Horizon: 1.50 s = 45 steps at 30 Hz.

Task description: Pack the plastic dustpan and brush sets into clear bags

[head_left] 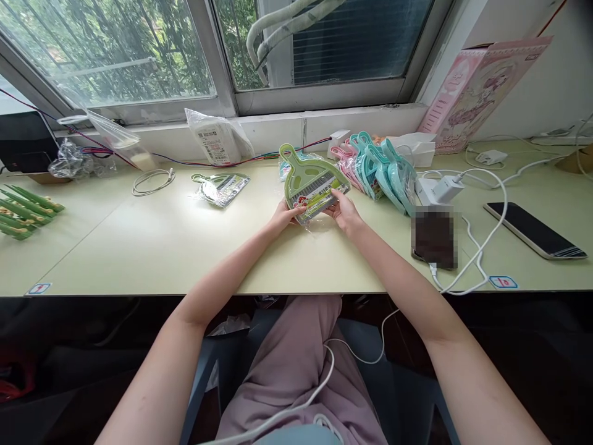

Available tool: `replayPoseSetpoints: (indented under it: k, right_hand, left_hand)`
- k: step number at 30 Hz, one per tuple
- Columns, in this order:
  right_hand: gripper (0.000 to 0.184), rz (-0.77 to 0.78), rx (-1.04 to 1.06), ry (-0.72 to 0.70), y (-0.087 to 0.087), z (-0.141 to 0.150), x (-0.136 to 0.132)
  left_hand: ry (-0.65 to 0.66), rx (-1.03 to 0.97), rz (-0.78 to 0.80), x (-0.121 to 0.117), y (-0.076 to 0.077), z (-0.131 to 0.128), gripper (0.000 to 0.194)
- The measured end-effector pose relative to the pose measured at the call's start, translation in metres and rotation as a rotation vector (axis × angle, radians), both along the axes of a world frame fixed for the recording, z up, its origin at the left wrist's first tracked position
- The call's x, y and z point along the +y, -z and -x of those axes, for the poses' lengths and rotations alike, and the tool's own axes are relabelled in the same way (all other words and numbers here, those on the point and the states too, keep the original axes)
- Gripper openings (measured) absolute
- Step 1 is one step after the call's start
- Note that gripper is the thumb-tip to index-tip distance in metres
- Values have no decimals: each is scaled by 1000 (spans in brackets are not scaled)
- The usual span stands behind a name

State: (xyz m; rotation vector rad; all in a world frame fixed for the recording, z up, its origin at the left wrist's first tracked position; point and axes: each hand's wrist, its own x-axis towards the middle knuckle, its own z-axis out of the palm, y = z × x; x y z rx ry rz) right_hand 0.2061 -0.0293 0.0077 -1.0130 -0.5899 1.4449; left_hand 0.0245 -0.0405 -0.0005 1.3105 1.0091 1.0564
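A green mini dustpan-and-brush set (306, 179) in clear wrapping is held above the table, tilted with its handle to the upper left. My left hand (284, 216) grips its lower left edge, thumb on the front. On the lower right side, my right hand (343, 210) is closed on the same set with its thumb over the printed label. A second green dustpan set (223, 187), also wrapped, lies flat to the left. Behind the held set, a turquoise wrapped item (283, 168) is partly hidden. Several turquoise dustpan sets (382, 164) and pink ones (348, 162) are piled to the right.
A phone (532, 230), a blurred-out dark device (434, 238) and a white charger (447, 188) with looping cables are at the right. A coiled cable (152, 182) and green bundled strips (25, 210) lie left. A pink box (482, 93) stands back right.
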Motion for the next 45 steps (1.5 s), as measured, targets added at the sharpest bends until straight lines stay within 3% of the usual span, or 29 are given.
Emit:
replayPoseSetpoints:
  k: [7,16,30,38,45]
  right_hand:
    - [18,-155,-15,-112,-2,-3,-2]
    - [30,-207,-84,-150,4,-3,-1]
    - [35,-263,-20,-72,8,1,2]
    - [41,-228,-18,-13,18,6,4]
    - [43,-254,-40,-25,17,4,4]
  left_hand:
    - [-16,-70,31,4,1,2,52]
    - [-10,-85,28,2,0,3,51]
    - [78,-78,-27,0,-4,5,68]
    - [114,-53,35,9,4,13,84]
    - [165,-26,55,5,-2,16,84]
